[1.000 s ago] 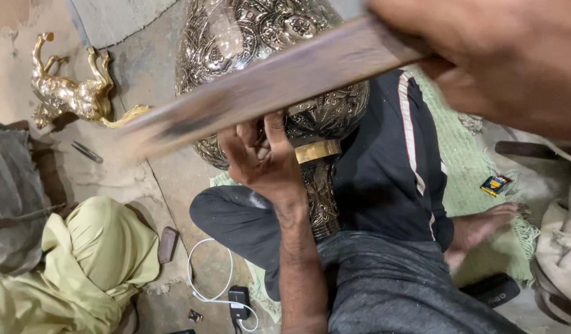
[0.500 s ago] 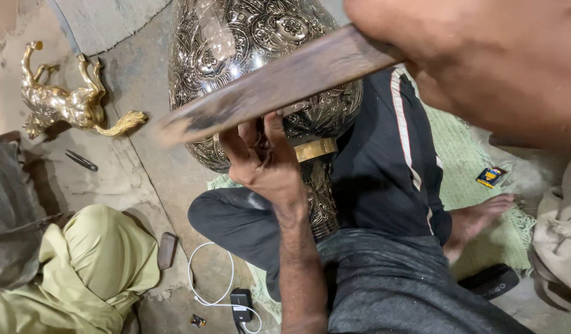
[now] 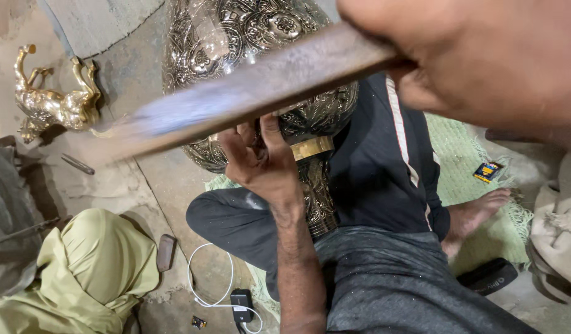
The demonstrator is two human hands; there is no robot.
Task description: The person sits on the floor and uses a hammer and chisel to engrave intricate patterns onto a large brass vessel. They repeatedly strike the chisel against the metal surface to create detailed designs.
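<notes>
Here, mid-strike: right hand (image 3: 483, 59) gripping a flat wooden bat (image 3: 248, 93), blurred in swing. Left hand (image 3: 261, 164) curled closed around something small against an embossed metal vase (image 3: 248, 37) resting in the lap. Next, probably landing the blow squarely.

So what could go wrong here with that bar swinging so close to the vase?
The bar, held in the right hand, is blurred mid-swing right above the left hand pressed against the vase; a miss could hit the fingers. The vase rests on the legs, so a hard blow might shift it.
</notes>
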